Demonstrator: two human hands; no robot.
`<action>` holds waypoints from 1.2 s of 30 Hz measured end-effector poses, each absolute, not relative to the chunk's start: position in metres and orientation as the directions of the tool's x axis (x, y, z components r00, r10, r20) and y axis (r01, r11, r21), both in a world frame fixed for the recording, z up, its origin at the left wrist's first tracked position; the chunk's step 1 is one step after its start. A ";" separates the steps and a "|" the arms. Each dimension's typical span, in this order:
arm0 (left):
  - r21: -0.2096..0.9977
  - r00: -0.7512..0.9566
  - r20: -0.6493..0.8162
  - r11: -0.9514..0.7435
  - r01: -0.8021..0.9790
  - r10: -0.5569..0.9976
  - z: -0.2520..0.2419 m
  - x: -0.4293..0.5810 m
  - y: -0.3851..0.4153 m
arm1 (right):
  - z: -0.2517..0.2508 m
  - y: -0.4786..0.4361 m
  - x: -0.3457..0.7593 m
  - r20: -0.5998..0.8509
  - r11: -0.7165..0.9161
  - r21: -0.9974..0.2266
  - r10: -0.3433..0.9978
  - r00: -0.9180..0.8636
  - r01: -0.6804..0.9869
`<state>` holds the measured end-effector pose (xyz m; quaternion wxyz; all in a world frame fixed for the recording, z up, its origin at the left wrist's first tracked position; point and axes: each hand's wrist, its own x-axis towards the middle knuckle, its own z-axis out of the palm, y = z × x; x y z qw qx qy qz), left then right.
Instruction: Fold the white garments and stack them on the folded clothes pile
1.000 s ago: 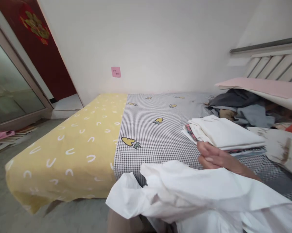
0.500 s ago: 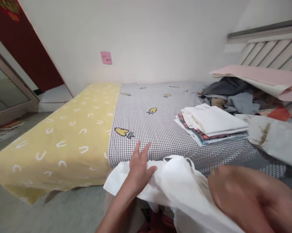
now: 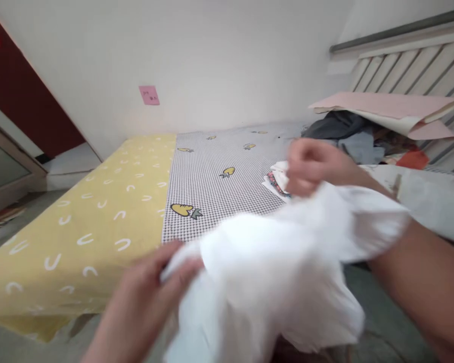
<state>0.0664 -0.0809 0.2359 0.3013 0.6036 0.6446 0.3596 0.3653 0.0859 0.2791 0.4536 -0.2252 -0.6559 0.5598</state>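
The white garment (image 3: 272, 272) hung bunched and blurred over the bed's (image 3: 211, 201) near edge, its long axis running from 8 o'clock up to 2 o'clock. The left hand (image 3: 147, 292) pinched its lower end with closed fingers, and the right hand (image 3: 310, 169) was fisted around its upper end.

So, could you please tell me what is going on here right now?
A person is holding a white garment in both hands over the near edge of the bed. The left hand grips its lower edge, the right hand, raised, its top. Behind, a folded stack lies on the checked sheet, with a loose clothes pile by the headboard.
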 end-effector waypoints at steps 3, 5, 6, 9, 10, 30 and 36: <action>0.556 -0.354 0.545 -0.012 0.831 0.760 0.269 0.032 -0.018 | 0.297 0.157 0.320 0.457 0.477 -0.878 0.860 -0.228 0.036; 0.471 -0.378 0.648 0.042 0.881 0.661 0.266 0.005 0.007 | 0.285 0.195 0.306 0.557 0.555 -0.822 0.830 -0.025 0.127; 0.488 -0.406 0.655 0.054 0.871 0.637 0.255 -0.010 0.010 | 0.270 0.207 0.305 0.543 0.522 -0.835 0.832 0.109 0.174; 0.588 -0.519 0.625 0.087 0.804 0.583 0.181 -0.050 -0.017 | 0.195 0.204 0.313 0.300 0.250 -0.951 0.888 0.349 0.182; 0.576 -0.518 0.597 0.122 0.808 0.613 0.146 -0.060 -0.033 | 0.164 0.191 0.317 0.206 0.165 -0.975 0.926 0.317 0.152; 0.966 -0.673 -0.258 0.184 -0.181 0.693 0.065 0.030 -0.097 | -0.018 -0.028 0.269 -0.464 -0.558 -0.771 0.822 -0.331 -0.306; 0.842 -0.683 -0.414 -0.033 -0.539 0.602 0.082 -0.028 -0.104 | -0.050 -0.020 0.235 -0.461 -0.515 -0.819 0.853 -0.244 -0.254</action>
